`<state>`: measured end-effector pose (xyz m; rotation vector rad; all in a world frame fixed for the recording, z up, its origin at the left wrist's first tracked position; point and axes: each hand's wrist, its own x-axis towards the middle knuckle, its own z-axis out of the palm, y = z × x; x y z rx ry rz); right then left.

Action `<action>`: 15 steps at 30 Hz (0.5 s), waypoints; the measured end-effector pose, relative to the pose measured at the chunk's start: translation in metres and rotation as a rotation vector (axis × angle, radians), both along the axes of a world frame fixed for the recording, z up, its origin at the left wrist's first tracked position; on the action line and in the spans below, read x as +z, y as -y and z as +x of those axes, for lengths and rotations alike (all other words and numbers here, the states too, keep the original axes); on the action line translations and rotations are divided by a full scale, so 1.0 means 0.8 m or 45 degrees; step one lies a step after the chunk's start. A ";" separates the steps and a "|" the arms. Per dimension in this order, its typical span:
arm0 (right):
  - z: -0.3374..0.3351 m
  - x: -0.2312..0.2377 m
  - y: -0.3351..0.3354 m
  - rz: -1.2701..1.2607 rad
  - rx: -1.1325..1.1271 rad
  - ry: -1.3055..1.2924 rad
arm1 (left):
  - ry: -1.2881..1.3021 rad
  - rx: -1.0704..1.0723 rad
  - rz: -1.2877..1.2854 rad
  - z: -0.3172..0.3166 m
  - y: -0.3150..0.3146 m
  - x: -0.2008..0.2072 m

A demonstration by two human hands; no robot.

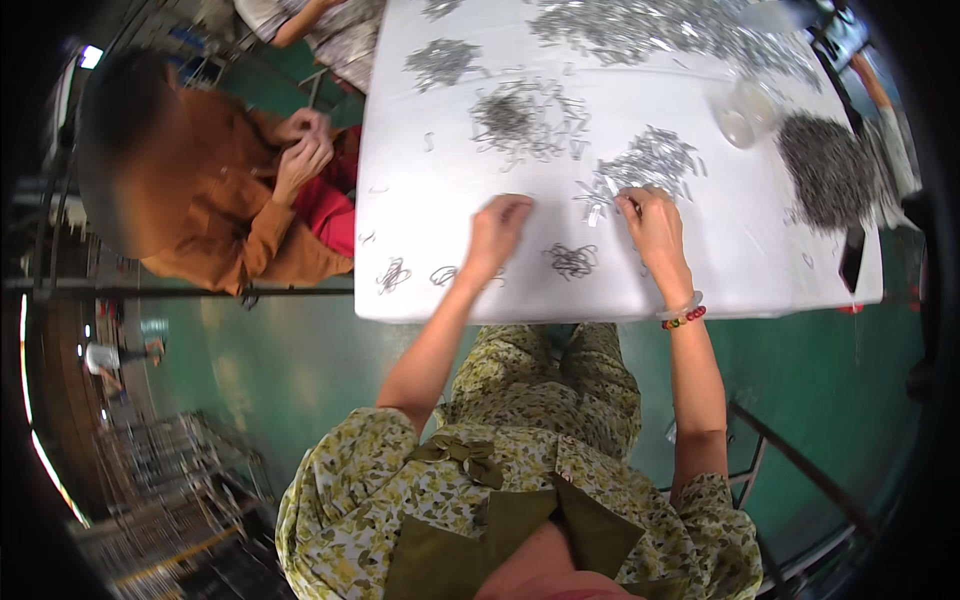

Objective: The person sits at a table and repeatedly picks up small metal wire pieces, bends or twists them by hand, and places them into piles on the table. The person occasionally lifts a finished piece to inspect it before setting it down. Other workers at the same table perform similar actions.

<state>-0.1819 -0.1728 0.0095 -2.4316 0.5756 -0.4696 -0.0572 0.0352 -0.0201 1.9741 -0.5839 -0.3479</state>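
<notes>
"Silver strips [650,162] first. Where?"

"Loose pile on the white worktop [605,302], ahead of me, slightly right. My right hand [656,228] is at its near edge, fingers bent down toward the strips."

"Clamped on one?"

"Can't tell. Thumb and forefinger sit close, with a bright strip just beside them; a pinch doesn't clearly show."

"And your left hand [494,238]?"

"Left of the pile, well apart from the right one. Fingers curled, tips close together. Whether they meet or hold a piece, can't tell."

"Between the hands?"

"Small clump of dark bent wires [572,261], nearer my edge. Another wire clump [393,274] lies near the left corner, with a few more wires by my left wrist."

"Further out?"

"Dark wire pile [503,115] beyond my left hand, loose bent pieces scattered around it. Smaller silver pile [443,62] past that, and a wide silver spread [650,35] along the far side. Right: clear plastic cup [738,128], then a dense dark heap [825,170] near the edge."

"On you?"

"Beaded bracelet [683,318] on my right wrist, leaf-print clothes [540,375]."

"Others?"

"Co-worker in a brown jacket [215,190] off the left edge, both hands [305,150] close together. Another person's arm [300,22] at upper left. Green floor [310,365] below."
</notes>
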 end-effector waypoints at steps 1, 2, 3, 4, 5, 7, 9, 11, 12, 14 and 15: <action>0.020 -0.007 -0.007 -0.082 0.067 0.158 | 0.040 -0.038 -0.048 -0.011 0.000 -0.010; 0.029 -0.017 -0.009 -0.179 0.085 0.166 | 0.168 -0.099 -0.105 -0.026 0.004 0.002; 0.043 -0.026 -0.009 -0.269 0.130 0.201 | 0.197 -0.151 -0.179 -0.033 0.005 -0.008; 0.049 -0.024 -0.011 -0.258 0.204 -0.014 | 0.162 -0.171 -0.202 -0.041 0.005 -0.005; 0.049 -0.049 -0.009 -0.324 0.171 0.056 | 0.004 -0.180 -0.305 -0.049 0.003 0.009; 0.060 -0.056 0.008 -0.227 0.276 -0.211 | 0.277 -0.240 -0.319 -0.051 0.003 0.031; 0.050 -0.089 0.036 -0.303 0.238 -0.106 | 0.299 -0.250 -0.304 -0.049 0.003 0.057; 0.054 -0.079 0.016 -0.290 0.254 -0.167 | 0.278 -0.143 -0.315 -0.051 -0.014 0.070; 0.054 -0.078 0.018 -0.292 0.235 -0.179 | 0.243 -0.141 -0.349 -0.049 -0.019 0.074; 0.041 -0.075 0.025 -0.264 0.180 -0.198 | 0.243 -0.145 -0.423 -0.062 -0.014 0.081; 0.041 -0.072 0.021 -0.259 0.216 -0.161 | 0.276 -0.120 -0.461 -0.065 -0.014 0.078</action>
